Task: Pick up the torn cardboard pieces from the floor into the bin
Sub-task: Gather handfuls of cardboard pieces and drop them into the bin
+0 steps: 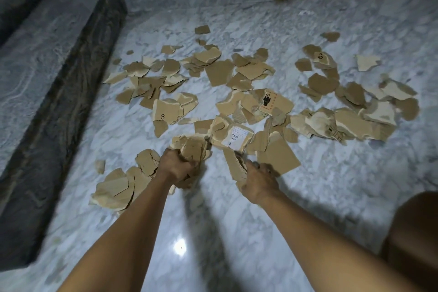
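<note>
Left hand [176, 166]: fist curled tight round a wad of torn pieces [193, 148], several stacked together.
Right hand [259, 179]: fingers curled on the near edge of a torn strip [233, 168]; motion blur, finer grip detail not readable.
Marble floor [213, 232]: glossy, under both hands.
Stone ledge [59, 114]: dark, well left of the left hand.
Torn cardboard pieces [218, 73]: most lie beyond both hands, fanning far out past the right one; a small cluster sits just left of the left hand.
Flat panel [277, 154]: just beyond the right hand, lying flat.
Labelled piece [239, 136]: white sticker, just beyond and between the hands.
Bin: not in view.
Handling (judgement): light corrugated board, stiff but bendable, ragged edges. Flat bits on gloss likely resist pinching, so take a raised or overlapping edge, or slide several into a stack and grab the stack.
</note>
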`<state>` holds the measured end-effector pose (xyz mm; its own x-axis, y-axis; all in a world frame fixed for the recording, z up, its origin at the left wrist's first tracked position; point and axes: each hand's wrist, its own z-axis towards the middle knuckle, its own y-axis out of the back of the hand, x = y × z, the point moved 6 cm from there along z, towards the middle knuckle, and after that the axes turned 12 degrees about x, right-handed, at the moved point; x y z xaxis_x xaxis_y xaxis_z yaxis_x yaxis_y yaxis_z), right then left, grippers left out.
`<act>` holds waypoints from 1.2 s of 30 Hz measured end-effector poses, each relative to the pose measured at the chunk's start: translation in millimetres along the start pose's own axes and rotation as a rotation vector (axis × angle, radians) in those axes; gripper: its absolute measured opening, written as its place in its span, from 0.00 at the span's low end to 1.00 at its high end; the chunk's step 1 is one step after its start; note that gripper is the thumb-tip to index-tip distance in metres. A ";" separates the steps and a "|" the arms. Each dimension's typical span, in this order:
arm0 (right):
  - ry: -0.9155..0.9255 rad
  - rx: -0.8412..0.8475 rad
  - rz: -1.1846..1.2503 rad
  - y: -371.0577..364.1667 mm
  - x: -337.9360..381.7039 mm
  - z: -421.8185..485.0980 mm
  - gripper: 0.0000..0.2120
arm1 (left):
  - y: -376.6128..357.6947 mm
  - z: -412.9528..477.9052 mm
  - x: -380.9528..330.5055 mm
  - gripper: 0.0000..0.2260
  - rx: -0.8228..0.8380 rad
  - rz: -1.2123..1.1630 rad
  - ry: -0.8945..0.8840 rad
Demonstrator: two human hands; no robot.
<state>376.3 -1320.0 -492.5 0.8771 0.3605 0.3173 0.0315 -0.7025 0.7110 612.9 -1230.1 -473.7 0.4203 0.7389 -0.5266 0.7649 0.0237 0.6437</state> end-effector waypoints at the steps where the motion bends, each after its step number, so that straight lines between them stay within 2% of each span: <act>1: 0.017 -0.003 0.000 0.4 0.5 -0.9 0.36 | 3.7 -5.4 -2.6 0.11 0.005 -0.034 -0.013; 5: 0.121 -0.031 -0.069 1.1 10.9 -12.8 0.33 | 23.1 -23.9 -6.3 0.12 0.004 -0.103 -0.031; 8: 0.175 -0.023 -0.255 -10.6 24.8 -27.7 0.28 | 36.6 -32.6 3.2 0.13 -0.010 -0.100 -0.007; 10: 0.172 -0.046 -0.361 -17.5 31.4 -37.6 0.28 | 43.8 -36.9 10.6 0.14 -0.001 -0.143 0.006; 13: 0.136 -0.020 -0.367 -18.9 26.1 -29.2 0.28 | 49.4 -43.2 18.2 0.13 0.019 -0.189 0.011; 15: 0.109 -0.009 -0.225 -6.3 20.6 -21.6 0.27 | 51.1 -46.6 20.2 0.14 0.039 -0.214 0.001; 17: 0.069 -0.031 0.040 16.5 14.2 -19.1 0.28 | 55.1 -48.5 21.8 0.16 0.054 -0.240 0.001; 20: 0.044 -0.087 0.290 56.5 4.2 -22.4 0.25 | 61.0 -47.5 21.0 0.19 0.094 -0.288 -0.012; 23: 0.056 -0.143 0.517 87.9 -10.0 -20.1 0.32 | 61.0 -47.5 7.4 0.16 0.114 -0.325 -0.046; 26: 0.138 -0.098 0.865 96.1 -4.1 -27.1 0.29 | 51.7 -55.1 -18.2 0.11 0.156 -0.406 -0.084; 30: 0.169 -0.001 1.115 88.9 22.5 -43.2 0.38 | 34.9 -70.7 -62.1 0.07 0.296 -0.484 -0.175; 32: 0.157 0.029 1.284 83.6 30.6 -49.6 0.39 | 25.9 -77.3 -87.1 0.07 0.385 -0.494 -0.211; 34: 0.135 0.004 1.389 88.3 33.1 -62.6 0.33 | 22.3 -84.9 -113.0 0.07 0.444 -0.496 -0.248; 36: 0.149 -0.046 1.452 97.4 27.4 -77.7 0.14 | 17.4 -89.6 -137.6 0.14 0.506 -0.508 -0.284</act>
<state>366.2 -1330.9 -365.7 0.0663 -0.5729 0.8169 -0.8373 -0.4773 -0.2667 524.7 -1271.1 -340.4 0.0151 0.5165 -0.8561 0.9988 -0.0476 -0.0111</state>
